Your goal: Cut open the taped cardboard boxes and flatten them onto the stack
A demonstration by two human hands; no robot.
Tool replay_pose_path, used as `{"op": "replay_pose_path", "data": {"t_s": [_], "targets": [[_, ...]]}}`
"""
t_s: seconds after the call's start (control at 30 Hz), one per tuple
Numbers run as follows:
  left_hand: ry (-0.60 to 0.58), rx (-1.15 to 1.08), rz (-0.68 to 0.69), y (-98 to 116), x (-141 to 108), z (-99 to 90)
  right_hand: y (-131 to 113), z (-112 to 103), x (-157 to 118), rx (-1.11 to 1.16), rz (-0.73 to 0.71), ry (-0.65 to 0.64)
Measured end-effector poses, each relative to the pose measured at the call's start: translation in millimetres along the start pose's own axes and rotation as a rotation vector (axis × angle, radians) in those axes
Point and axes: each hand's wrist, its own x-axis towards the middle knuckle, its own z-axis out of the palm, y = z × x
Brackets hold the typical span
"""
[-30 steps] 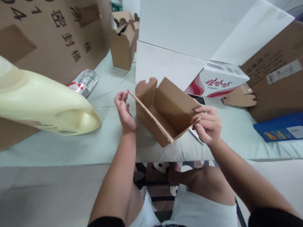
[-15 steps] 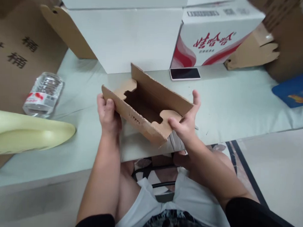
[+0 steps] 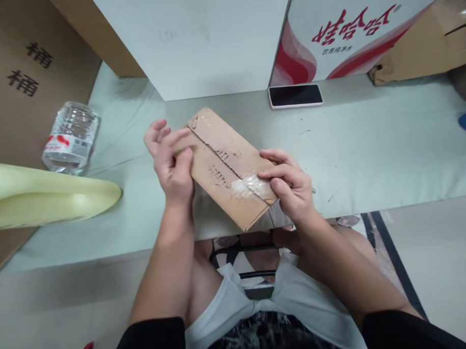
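Note:
A small brown cardboard box (image 3: 221, 176) lies slantwise between my hands at the front of the green-covered table, its two top flaps folded down and meeting along a seam. Worn tape (image 3: 251, 187) sticks across the seam near the right end. My left hand (image 3: 174, 167) grips the left end, thumb and forefinger on the top while other fingers stick out. At the right end my right hand (image 3: 291, 189) holds the corner, fingertips on the top by the tape. A grey piece partly shows under the box's near right corner. The inside is hidden.
Behind the box stand a large white carton (image 3: 214, 46) and a red-and-white printed carton (image 3: 337, 40). A phone (image 3: 296, 96) lies before them. To the left are a water bottle (image 3: 69, 138), a pale yellow curved object (image 3: 52, 196) and a large brown carton (image 3: 26, 80).
The box's flaps, upright and open before, are now folded down over the top. Both hands have shifted onto the closed top's ends. The view has tilted slightly.

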Motion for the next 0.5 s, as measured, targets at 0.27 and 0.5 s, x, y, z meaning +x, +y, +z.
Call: {"op": "replay_pose_path", "data": {"t_s": [0.27,0.5], "targets": [[-0.163,0.305,0.335,-9.5,-8.5,-9.6,-2.1,3.1,3.8,-0.018,-0.079,0.012],[-0.092,0.215,0.312,-28.1,0.9,-20.6,4.7,-3.2,-0.2,0.040,-0.025,0.018]]}}
